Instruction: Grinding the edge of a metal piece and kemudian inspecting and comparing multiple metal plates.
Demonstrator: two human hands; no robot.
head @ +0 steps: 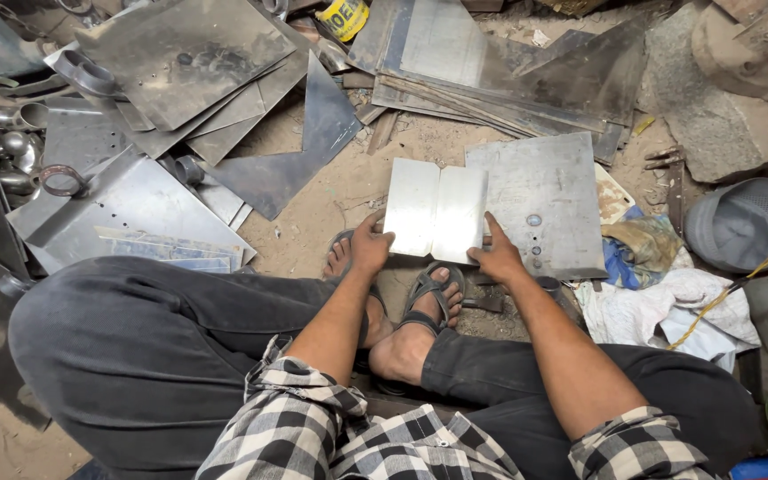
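Note:
A bright rectangular metal sheet (436,209) with a crease down its middle rests in front of my sandalled feet (420,307). My left hand (369,246) grips its near left corner. My right hand (496,256) holds its near right edge, fingers laid over the sheet. A larger dull metal plate (548,200) with small holes lies just right of it, partly under the bright sheet.
Piles of cut metal sheets (180,62) and pipe pieces (82,76) lie at the left and back. A yellow can (342,16) stands at the top. Rags (660,293), a grey cap (744,222) and a yellow cord (731,289) lie at the right on the dirt floor.

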